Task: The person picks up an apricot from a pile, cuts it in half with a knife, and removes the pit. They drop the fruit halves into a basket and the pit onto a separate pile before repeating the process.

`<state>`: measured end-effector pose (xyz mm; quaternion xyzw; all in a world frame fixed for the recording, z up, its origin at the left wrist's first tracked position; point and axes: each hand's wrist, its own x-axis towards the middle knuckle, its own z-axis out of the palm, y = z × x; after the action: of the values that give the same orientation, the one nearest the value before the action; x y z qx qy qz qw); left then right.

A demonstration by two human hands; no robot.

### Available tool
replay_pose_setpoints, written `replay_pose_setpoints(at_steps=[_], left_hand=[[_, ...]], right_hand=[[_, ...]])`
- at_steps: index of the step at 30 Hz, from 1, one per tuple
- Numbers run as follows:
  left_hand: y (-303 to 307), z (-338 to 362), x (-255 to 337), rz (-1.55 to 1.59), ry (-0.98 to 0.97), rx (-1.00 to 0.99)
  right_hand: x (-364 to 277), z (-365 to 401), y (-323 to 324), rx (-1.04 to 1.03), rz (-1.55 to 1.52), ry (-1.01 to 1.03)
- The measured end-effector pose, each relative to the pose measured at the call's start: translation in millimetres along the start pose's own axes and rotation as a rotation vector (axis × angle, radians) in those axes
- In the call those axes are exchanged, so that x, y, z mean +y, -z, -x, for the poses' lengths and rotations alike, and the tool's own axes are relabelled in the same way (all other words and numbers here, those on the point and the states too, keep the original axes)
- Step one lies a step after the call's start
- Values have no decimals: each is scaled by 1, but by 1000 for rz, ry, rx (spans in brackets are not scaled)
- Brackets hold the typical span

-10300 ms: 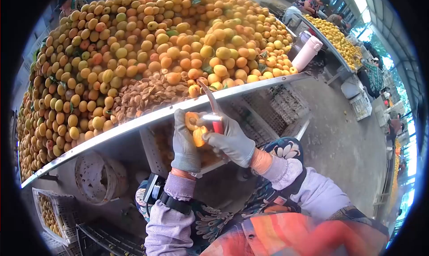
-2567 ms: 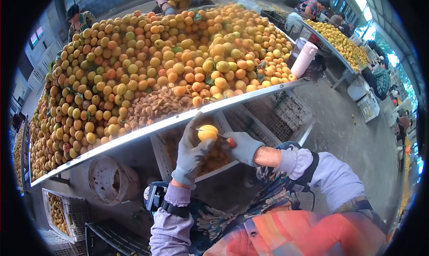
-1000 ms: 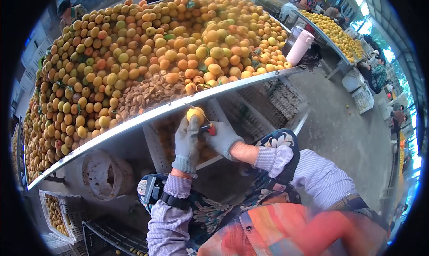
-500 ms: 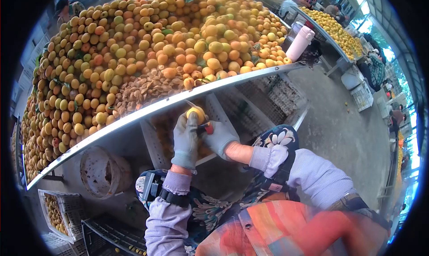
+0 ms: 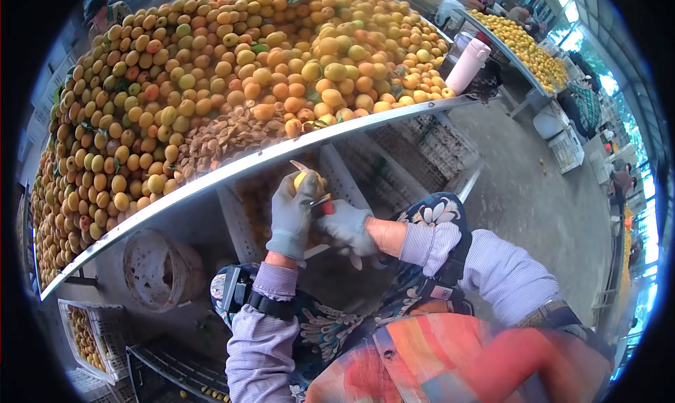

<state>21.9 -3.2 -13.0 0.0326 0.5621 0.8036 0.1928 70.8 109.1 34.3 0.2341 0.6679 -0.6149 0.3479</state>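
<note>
My left hand (image 5: 290, 216), in a grey glove, is closed around an apricot (image 5: 313, 183) above a white crate (image 5: 239, 224). A thin curved piece (image 5: 299, 166) sticks up at the fruit's far side. My right hand (image 5: 346, 228), also gloved, is closed on a small tool with a red and black handle (image 5: 325, 206), held against the near side of the apricot. Most of the tool is hidden by the fruit and fingers, so I cannot tell its exact kind. Below the right hand, a pale blurred sliver (image 5: 356, 262) shows.
A metal-edged table (image 5: 232, 169) bears a large heap of apricots (image 5: 211, 72) and a pile of brown pits (image 5: 225, 137). A pink bottle (image 5: 467, 67) stands at its right end. A stained bucket (image 5: 158, 269) and crates (image 5: 98, 333) are at left. Other people sit farther back.
Both hands stay together at the apricot. The right hand has turned and dropped slightly, and a pale sliver now shows beneath it. The view has shifted a little.
</note>
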Motion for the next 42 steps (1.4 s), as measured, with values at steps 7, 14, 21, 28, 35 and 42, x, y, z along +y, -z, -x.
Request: replay_pose_setpoints(at_steps=[7,14,21,28,35,42], left_hand=[[0,5,9,79,75,-141],[-1,-3,-14,24,28,-92],[-10,5,-7,112,113,-34],[0,1,-9,-28,56,-83],[-4,8,11,71,51,-215],[2,6,11,5,-111,-112]], right_hand=[[17,-2,18,-227,-159,46],[62,-58,10,376,258,493],[60,-56,-1,502,277,508],[44,-37,1,152,14,244],[20,3,28,-174,10,81],[35,8,30,359,-279,378]])
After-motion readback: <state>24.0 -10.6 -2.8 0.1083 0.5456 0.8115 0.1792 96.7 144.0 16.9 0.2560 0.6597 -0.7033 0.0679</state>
